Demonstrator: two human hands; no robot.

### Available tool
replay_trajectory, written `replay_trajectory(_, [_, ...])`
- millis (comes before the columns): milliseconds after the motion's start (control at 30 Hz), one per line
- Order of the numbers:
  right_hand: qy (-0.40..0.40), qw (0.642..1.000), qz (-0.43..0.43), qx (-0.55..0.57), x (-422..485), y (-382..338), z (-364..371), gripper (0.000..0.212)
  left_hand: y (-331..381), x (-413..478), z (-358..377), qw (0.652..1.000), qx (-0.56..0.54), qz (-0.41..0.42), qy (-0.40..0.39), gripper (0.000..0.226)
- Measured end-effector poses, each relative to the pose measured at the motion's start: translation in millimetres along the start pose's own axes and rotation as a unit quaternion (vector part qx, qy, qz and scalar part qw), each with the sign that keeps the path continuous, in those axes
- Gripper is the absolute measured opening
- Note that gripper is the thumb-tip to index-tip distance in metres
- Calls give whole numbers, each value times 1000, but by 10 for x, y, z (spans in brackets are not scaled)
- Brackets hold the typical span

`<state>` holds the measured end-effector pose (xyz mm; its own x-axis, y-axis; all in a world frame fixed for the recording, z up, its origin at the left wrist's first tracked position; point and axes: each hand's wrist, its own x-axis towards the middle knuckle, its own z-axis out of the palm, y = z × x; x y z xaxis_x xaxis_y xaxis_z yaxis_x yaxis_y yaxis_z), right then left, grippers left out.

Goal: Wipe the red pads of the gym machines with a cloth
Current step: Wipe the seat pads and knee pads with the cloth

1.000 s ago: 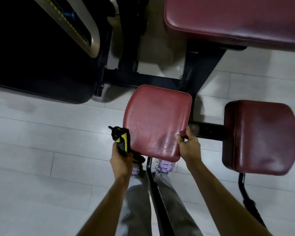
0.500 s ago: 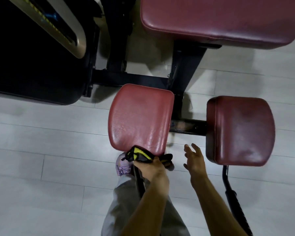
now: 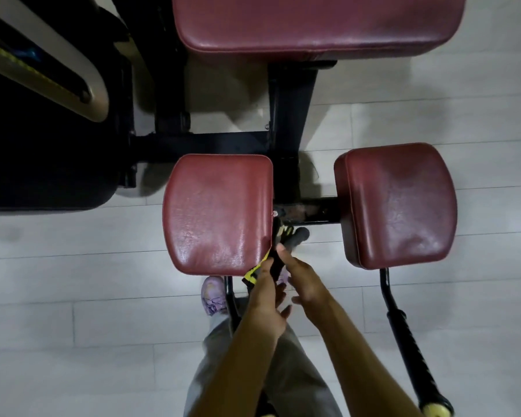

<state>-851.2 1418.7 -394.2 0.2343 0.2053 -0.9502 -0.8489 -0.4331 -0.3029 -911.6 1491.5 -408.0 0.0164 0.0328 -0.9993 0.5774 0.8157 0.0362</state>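
Three red pads belong to one black machine: a small left pad (image 3: 220, 212), a small right pad (image 3: 397, 206) and a long pad (image 3: 313, 25) at the top. My left hand (image 3: 265, 299) grips a black and yellow cloth (image 3: 251, 273) and holds it against the right side edge of the left pad, near its front corner. My right hand (image 3: 304, 284) lies close beside the left one, its fingers straight and its index fingertip touching the cloth. Part of the cloth is hidden in the gap between the two small pads.
A black crossbar (image 3: 319, 212) joins the two small pads. At the left stands a dark machine (image 3: 42, 145) with a beige rail. A black handle with a yellow end (image 3: 433, 410) runs down at the right. My legs and a purple shoe (image 3: 212, 296) stand on pale floorboards.
My left hand has carried the cloth from the left pad's left edge, round its front edge, to its right side. My right hand let go of the pad and moved in beside the left hand.
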Motion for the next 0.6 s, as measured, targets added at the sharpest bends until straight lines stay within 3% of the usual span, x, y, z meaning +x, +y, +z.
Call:
replay_trajectory(167, [129,991,-40,25,369,152,339,44,183,-81,-520,983,176,40,-6,31])
replay_trajectory(267, [189,980,-54,33,445,202,523,32,456,-177,-764,955,248,163,22,11])
replay_trajectory(333, [250,965,-72,10,431,69,599,18,640,-248,-870,901,330,274,69,10])
replay_trajectory(433, [295,946,-127,-38,535,-261,581,11,832,-212,-1018,810,445,367,102,12])
replay_trajectory(600, [328,898,-276,-96,889,-1020,500,19,1055,-86,-1139,776,447,426,129,19])
